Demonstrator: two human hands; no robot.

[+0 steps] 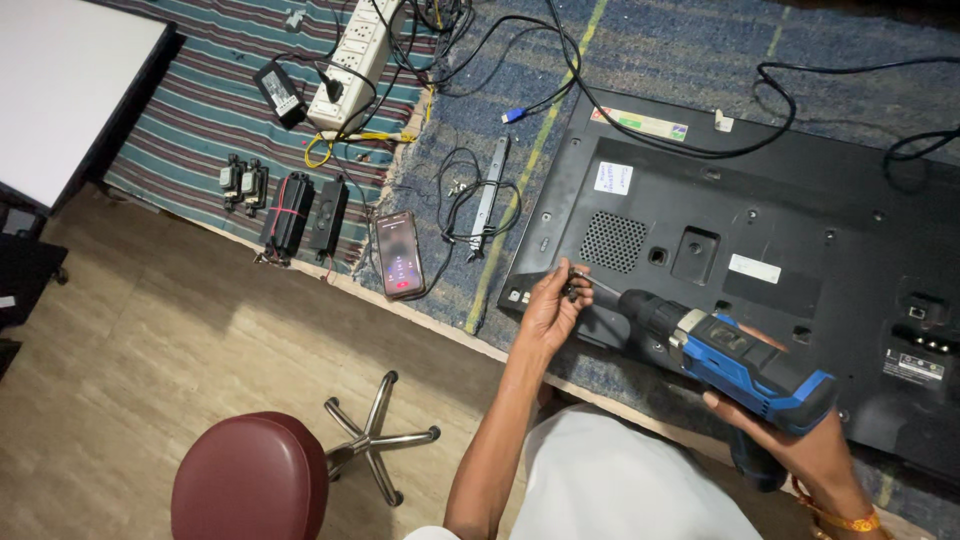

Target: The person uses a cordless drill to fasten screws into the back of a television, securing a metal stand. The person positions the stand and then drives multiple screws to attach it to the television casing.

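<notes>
Blue cordless drill [745,365] sits in my right hand [800,445], fingers wrapped tight round its grip, body angled up and to the left. Its long bit [598,287] points at the lower left corner of the black television back panel [790,230], which lies flat on the blue rug [660,50]. My left hand [550,310] is up at the bit's tip, fingertips pinched closed around it, right against the panel's edge. Just left of the panel lie a slim metal bar [490,190] with tangled black cable and a phone [398,253] with a lit screen. Farther left, on the striped mat [200,110], small black speakers [305,215], a white power strip [352,62] and a black adapter [279,93]. Down on the floor, a maroon stool [250,480].
</notes>
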